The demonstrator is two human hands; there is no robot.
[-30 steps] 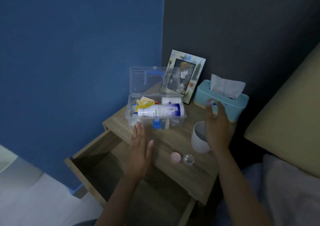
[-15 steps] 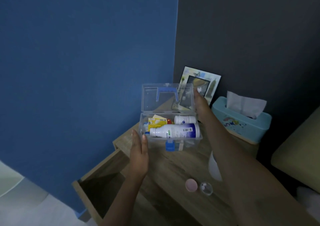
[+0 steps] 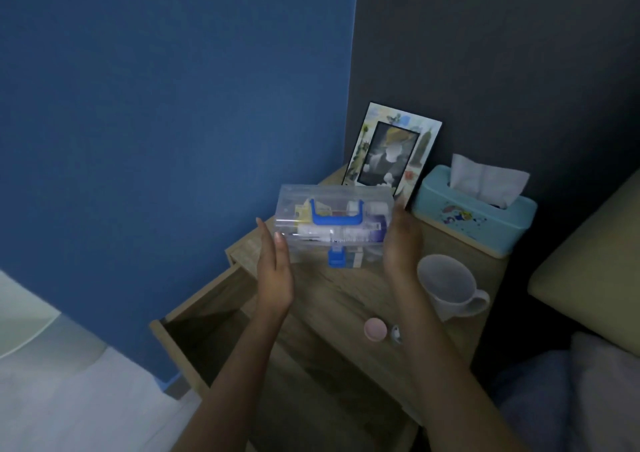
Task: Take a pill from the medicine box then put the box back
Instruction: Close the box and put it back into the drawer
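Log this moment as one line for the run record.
medicine box: lid down, on nightstand | left hand, right hand: flanking box, open | drawer: open | mug: beside right hand

Dim room, everything tinted blue-grey, and the brightest patch is the pale floor (image 3: 69, 392) at lower left. The open drawer (image 3: 221, 340) sinks into deep shadow, while the clear box (image 3: 334, 219) and both hands look soft and slightly smeared. Straight edges bow outward toward the corners.
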